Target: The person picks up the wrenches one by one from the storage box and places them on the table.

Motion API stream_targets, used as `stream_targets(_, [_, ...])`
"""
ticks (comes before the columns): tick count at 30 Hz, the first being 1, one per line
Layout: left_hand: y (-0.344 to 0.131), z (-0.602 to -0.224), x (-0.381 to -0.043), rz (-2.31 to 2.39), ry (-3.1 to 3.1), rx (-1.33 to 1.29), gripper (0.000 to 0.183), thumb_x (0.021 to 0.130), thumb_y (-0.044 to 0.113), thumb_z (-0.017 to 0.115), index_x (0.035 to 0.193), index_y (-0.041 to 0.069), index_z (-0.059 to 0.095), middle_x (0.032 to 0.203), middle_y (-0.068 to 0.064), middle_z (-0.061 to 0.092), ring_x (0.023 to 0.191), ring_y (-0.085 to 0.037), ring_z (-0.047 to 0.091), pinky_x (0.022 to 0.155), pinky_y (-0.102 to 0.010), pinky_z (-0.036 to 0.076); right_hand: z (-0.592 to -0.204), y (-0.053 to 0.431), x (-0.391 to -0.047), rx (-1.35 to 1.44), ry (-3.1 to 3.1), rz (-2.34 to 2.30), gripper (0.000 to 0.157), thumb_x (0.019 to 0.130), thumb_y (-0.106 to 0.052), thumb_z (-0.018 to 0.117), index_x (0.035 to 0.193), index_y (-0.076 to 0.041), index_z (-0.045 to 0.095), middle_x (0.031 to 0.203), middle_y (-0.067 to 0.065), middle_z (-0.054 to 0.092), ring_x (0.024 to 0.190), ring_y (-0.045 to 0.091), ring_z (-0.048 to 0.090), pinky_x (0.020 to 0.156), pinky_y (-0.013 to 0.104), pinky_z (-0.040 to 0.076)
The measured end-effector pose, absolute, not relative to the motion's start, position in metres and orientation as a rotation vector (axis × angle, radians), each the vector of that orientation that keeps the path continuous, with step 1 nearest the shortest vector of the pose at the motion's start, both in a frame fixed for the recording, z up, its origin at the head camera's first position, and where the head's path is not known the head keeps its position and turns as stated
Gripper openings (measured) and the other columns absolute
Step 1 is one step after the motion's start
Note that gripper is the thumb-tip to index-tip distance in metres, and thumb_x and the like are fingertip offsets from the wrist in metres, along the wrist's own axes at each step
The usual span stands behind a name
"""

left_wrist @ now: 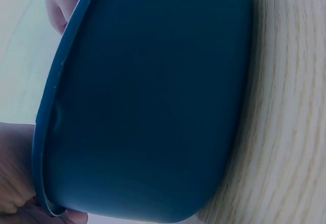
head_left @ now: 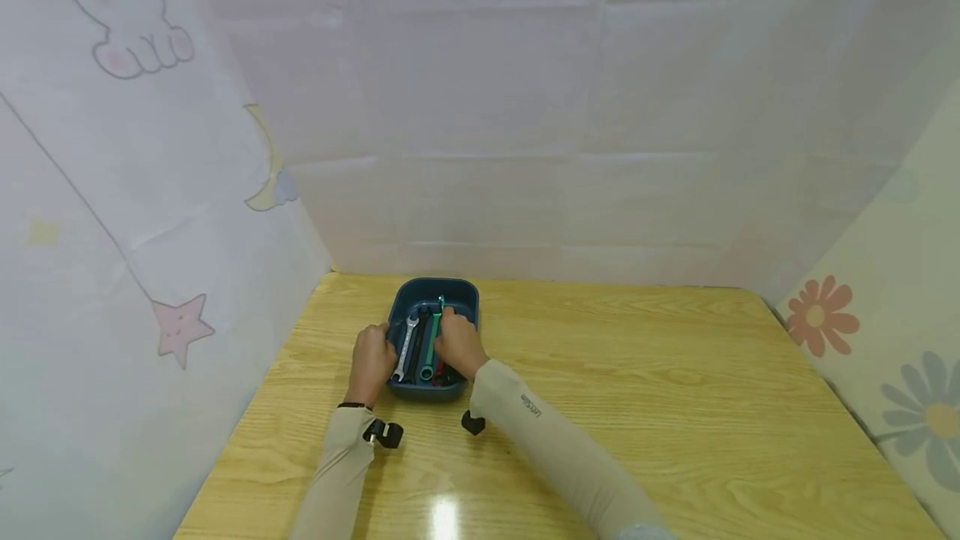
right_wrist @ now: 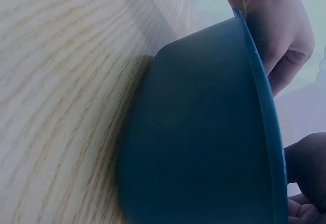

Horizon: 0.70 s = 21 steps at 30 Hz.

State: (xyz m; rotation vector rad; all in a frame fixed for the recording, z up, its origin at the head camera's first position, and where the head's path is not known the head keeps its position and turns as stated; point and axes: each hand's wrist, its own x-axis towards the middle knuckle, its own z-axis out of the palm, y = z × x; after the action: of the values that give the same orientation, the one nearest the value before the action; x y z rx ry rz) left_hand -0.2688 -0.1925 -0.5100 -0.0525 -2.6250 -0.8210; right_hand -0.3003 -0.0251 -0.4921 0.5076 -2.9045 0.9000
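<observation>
A dark blue bin [head_left: 431,392] stands on the table with several wrenches inside. My left hand [head_left: 371,361] grips its left rim; in the left wrist view, part of that hand [left_wrist: 15,170] shows around the rim. Reaching into the bin's right side, my right hand [head_left: 459,344] has bent fingers beside a green wrench [head_left: 432,344]. Its fingertips are hidden, so whether it pinches a tool is unclear. A silver wrench [head_left: 406,350] lies nearest the left hand, with a black wrench [head_left: 419,344] next to it. Something red [head_left: 439,370] shows under the right hand.
The yellow wood-grain table [head_left: 637,373] extends to the right of the bin. Behind it hangs a pale creased sheet [head_left: 487,107], and a printed sheet [head_left: 150,190] stands close on the left. A black wrist mount [head_left: 384,433] sits on the left sleeve.
</observation>
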Motion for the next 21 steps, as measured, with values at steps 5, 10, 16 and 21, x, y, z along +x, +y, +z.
stream_targets(5, [-0.1923, -0.5105, -0.2693, -0.828, -2.616, -0.054, 0.036, 0.081, -0.018, 0.051, 0.114, -0.021, 0.064, 0.096, -0.035, 0.065, 0.09, -0.044, 0.066, 0.077, -0.052, 0.054, -0.4931, -0.0238, -0.3003, 0.5, -2.893, 0.939, 0.041, 0.086, 0.004, 0.062, 0.126, 0.01, 0.053, 0.069, 0.008, 0.057, 0.048, 0.015, 0.049, 0.043, 0.026, 0.038])
stream_targets(10, [-0.1921, -0.5094, -0.2694, -0.828, -2.614, -0.049, 0.035, 0.081, -0.018, 0.051, 0.113, -0.021, 0.064, 0.095, -0.034, 0.065, 0.089, -0.044, 0.066, 0.077, -0.052, 0.054, -0.4928, -0.0202, -0.2999, 0.54, -2.845, 0.998, 0.041, 0.085, 0.005, 0.062, 0.124, 0.01, 0.053, 0.066, 0.006, 0.053, 0.047, 0.014, 0.047, 0.044, 0.026, 0.037])
stream_targets(16, [-0.1918, -0.5088, -0.2691, -0.829, -2.622, -0.039, 0.035, 0.081, -0.017, 0.051, 0.113, -0.021, 0.064, 0.096, -0.034, 0.065, 0.09, -0.042, 0.066, 0.077, -0.052, 0.054, -0.4937, -0.0174, -0.3018, 0.557, -2.792, 1.055, 0.031, 0.084, 0.004, 0.065, 0.114, 0.007, 0.055, 0.067, 0.003, 0.052, 0.049, 0.013, 0.048, 0.044, 0.024, 0.038])
stream_targets(21, [-0.1909, -0.5072, -0.2681, -0.835, -2.634, -0.019, 0.035, 0.081, -0.017, 0.051, 0.114, -0.021, 0.063, 0.098, -0.034, 0.065, 0.093, -0.043, 0.066, 0.079, -0.053, 0.054, -0.4929, -0.0162, -0.301, 0.543, -2.795, 1.148, 0.032, 0.086, 0.004, 0.065, 0.116, 0.008, 0.054, 0.069, 0.003, 0.053, 0.05, 0.012, 0.05, 0.044, 0.023, 0.04])
